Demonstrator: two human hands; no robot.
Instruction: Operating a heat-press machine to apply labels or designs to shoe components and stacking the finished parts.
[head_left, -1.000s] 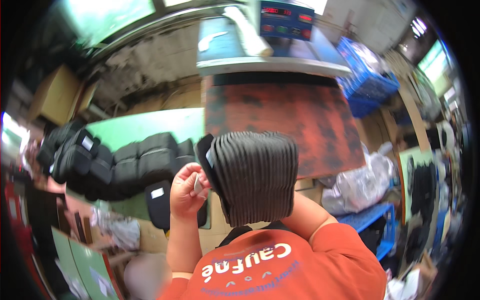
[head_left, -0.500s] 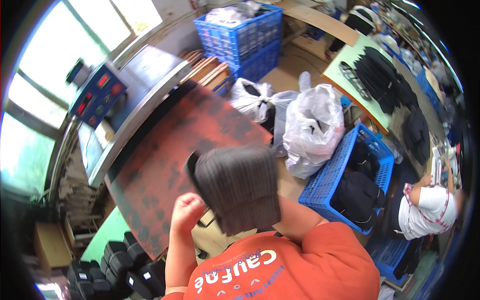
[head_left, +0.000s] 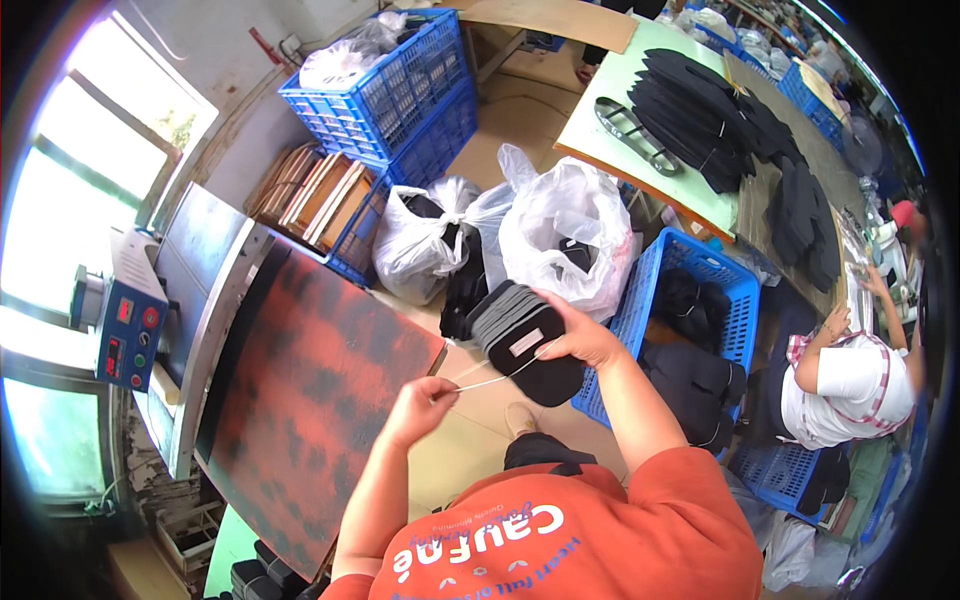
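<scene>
My right hand [head_left: 585, 338] grips a thick stack of black and dark grey padded fabric pieces [head_left: 505, 325] with rounded corners, its thumb on the top face. A small pale label [head_left: 526, 342] lies on that face. My left hand [head_left: 426, 408] is closed in a pinch on a thin white cord [head_left: 490, 382]. Pulled out straight, the cord runs from those fingers to the stack under my right hand. Whether it circles the whole bundle is hidden.
Left of me stands a heat press with a red, black-stained platen [head_left: 310, 370] and control box [head_left: 132, 335]. White plastic bags [head_left: 565, 230] and a blue crate of black goods [head_left: 655, 300] lie ahead and right. A green table [head_left: 590, 135] holds black pieces; a co-worker [head_left: 850, 390] sits far right.
The stack has moved down and away from close in front of the camera, and now shows its labelled face. My left hand now pulls a white cord. The view has shifted.
</scene>
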